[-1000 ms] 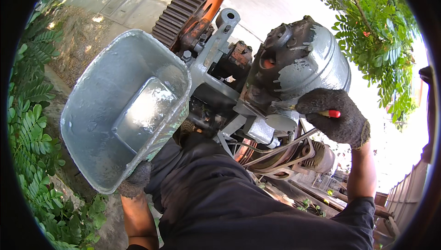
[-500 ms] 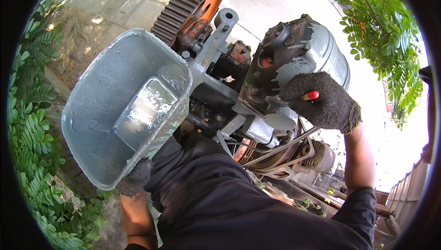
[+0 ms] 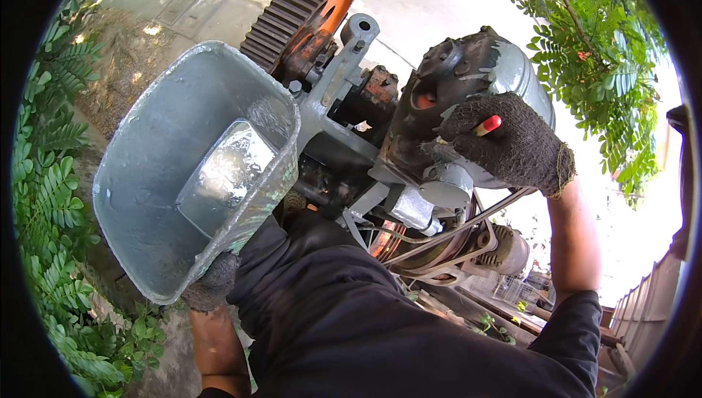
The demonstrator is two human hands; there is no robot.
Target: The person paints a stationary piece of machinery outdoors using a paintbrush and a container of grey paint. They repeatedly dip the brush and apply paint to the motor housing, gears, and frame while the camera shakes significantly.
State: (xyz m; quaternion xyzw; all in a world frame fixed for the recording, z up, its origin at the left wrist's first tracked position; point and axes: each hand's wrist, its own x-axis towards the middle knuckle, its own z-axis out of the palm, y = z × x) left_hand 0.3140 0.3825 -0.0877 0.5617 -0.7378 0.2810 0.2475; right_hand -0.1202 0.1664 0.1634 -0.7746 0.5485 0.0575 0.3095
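My left hand (image 3: 212,283), in a dark knit glove, grips the lower rim of a grey-coated paint tub (image 3: 146,178). The tub is tilted toward me, with shiny grey paint pooled at its bottom. My right hand (image 3: 508,138), gloved too, is closed round a paintbrush (image 3: 488,126) whose red handle end sticks up between the fingers. Its bristles, partly hidden, are at the side of a large rounded machine housing (image 3: 523,72). Wet-looking grey paint covers the housing's right part, with drips running over the dark, bare left part.
A big toothed gear (image 3: 292,21) with an orange face stands behind the tub. Grey brackets (image 3: 336,83) join it to the machine. Below the housing are a belt wheel (image 3: 424,252) and a motor (image 3: 508,250). Leafy branches (image 3: 58,215) crowd the left; more foliage (image 3: 592,54) hangs at upper right.
My right hand has moved slightly up with the paintbrush along the housing. The tub has shifted a little to the left in my left hand.
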